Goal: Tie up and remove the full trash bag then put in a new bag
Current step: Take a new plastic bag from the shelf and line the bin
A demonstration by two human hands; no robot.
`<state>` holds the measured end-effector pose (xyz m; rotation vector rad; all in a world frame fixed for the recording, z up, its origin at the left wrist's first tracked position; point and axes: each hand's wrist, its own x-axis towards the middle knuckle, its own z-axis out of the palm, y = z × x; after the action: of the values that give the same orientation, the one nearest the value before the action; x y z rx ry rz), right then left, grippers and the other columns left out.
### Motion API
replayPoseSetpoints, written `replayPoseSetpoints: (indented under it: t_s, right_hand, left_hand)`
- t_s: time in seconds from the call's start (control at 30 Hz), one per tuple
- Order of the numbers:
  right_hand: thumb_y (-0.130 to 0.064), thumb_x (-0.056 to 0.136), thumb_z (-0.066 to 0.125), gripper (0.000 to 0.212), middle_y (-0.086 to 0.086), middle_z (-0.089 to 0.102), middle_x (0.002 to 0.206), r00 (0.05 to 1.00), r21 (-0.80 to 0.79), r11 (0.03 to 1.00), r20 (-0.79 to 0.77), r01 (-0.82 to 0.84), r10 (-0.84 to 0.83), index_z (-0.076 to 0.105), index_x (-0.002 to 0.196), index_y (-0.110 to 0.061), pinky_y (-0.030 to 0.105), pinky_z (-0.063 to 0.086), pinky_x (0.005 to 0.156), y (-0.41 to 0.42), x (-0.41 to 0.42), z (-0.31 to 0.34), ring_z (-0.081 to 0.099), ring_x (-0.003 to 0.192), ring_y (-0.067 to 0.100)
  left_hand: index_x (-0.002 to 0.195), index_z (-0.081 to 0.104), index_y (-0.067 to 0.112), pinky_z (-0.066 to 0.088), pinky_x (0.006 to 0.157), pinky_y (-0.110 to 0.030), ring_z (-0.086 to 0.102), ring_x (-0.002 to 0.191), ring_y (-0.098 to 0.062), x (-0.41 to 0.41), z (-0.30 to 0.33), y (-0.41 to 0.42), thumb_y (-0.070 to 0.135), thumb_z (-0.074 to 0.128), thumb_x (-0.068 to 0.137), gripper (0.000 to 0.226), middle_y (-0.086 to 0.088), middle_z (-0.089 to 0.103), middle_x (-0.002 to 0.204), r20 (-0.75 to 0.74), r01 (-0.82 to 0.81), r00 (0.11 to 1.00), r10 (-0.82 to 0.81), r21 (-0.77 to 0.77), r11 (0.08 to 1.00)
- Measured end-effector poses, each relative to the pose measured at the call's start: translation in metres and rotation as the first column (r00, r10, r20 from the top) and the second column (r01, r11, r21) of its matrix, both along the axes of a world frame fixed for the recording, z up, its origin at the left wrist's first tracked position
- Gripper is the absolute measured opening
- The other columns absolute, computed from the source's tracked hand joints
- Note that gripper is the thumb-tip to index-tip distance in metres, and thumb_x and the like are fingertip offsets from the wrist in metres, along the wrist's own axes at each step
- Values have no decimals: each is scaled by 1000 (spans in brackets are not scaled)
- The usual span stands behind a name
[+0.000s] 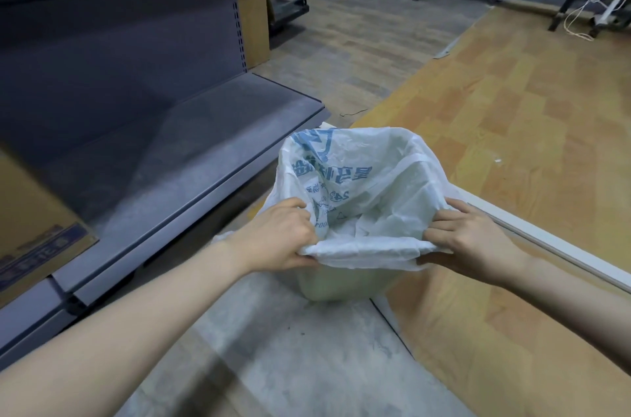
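Bin (345, 283): we see a white bag (372, 184) lining it; contents hidden.
Grip: our left hand (283, 239) at 9 o'clock and right hand (474, 239) at 3 o'clock pinch the bag's rim.

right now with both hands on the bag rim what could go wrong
1. Both hands, left and right, pinch only the near edge of the thin white bag; a hard pull might tear it.
2. The small bin looks light and could tip.
3. The far rim stands loose and may slip inside.

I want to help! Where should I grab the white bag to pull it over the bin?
Grab the white bag by its folded near rim, from each side, as the left hand and right hand do. That edge is bunched, so it probably suits pinching fingers.
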<state>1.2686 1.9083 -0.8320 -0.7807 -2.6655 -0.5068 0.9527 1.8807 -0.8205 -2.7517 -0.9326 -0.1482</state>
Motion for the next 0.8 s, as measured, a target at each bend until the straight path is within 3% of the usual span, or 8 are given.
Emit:
replayPoseSetpoints:
  t_s: [0.13, 0.23, 0.37, 0.5, 0.6, 0.67, 0.7, 0.8]
  right_hand:
    - [-50, 97, 28, 56, -4, 51, 50, 999, -5, 1000, -41, -17, 17, 51, 58, -17, 30, 49, 58, 2, -4, 4, 52, 52, 22]
    - [-55, 95, 27, 60, -1, 51, 51, 996, -14, 999, -81, 30, -31, 52, 57, -16, 26, 35, 53, 17, 2, 16, 54, 53, 23]
    - [-59, 87, 40, 55, 1, 55, 57, 996, -60, 994, 5, 91, -91, 54, 57, -14, 32, 41, 63, 53, 27, 43, 55, 66, 26]
    - [-16, 52, 89, 29, 8, 67, 69, 941, -38, 946, 127, 322, -315, 64, 61, -8, 44, 53, 74, 67, 34, 50, 69, 83, 31]
    - [0, 39, 85, 45, 9, 70, 83, 932, -115, 927, 110, 358, -346, 70, 80, -10, 43, 52, 77, 55, 25, 30, 69, 87, 34]
    - [-4, 42, 84, 62, 6, 70, 101, 954, -148, 944, 94, 296, -284, 69, 102, -14, 50, 49, 86, 43, 18, 17, 66, 101, 30]
    - [-10, 48, 83, 61, 4, 69, 102, 969, -161, 956, 83, 244, -234, 67, 106, -17, 49, 48, 89, 37, 12, 15, 65, 102, 25]
    - [-12, 60, 81, 31, -4, 61, 69, 989, -154, 980, 92, 126, -113, 59, 80, -21, 32, 47, 67, 29, 6, 12, 57, 68, 19]
  left_hand:
    - [43, 52, 21, 32, 56, -22, 49, 42, -16, -4, 8, 8, 49, 82, 57, 44, 6, 50, 40, -57, -68, 996, 70, 41, 997]
    - [39, 49, 20, 33, 51, -18, 47, 38, -16, 6, 23, 17, 47, 87, 50, 49, 6, 49, 37, -56, -83, 995, 87, 75, 994]
    - [46, 49, 17, 27, 63, -23, 50, 46, -20, 38, 37, 30, 40, 85, 62, 45, -1, 57, 46, 67, -130, 989, 128, 18, 991]
    - [82, 60, 13, 29, 80, -31, 61, 91, -26, 80, 25, 36, 46, 53, 91, 34, -7, 69, 90, 48, -269, 960, 275, -99, 958]
    - [71, 65, 11, 40, 76, -30, 66, 74, -22, 109, 16, 28, 42, 74, 75, 33, -7, 69, 72, 79, -249, 964, 255, -82, 965]
    - [57, 63, 10, 44, 66, -28, 66, 59, -22, 119, 7, 29, 39, 86, 57, 36, -7, 65, 57, 204, -169, 961, 185, -93, 981]
    - [63, 66, 9, 43, 68, -30, 67, 65, -24, 118, 3, 32, 41, 83, 61, 37, -9, 67, 63, 255, -103, 957, 136, -142, 985]
    - [94, 68, 14, 32, 87, -32, 58, 88, -22, 93, 10, 42, 71, 56, 69, 64, -1, 65, 89, 305, -85, 942, 138, -182, 980]
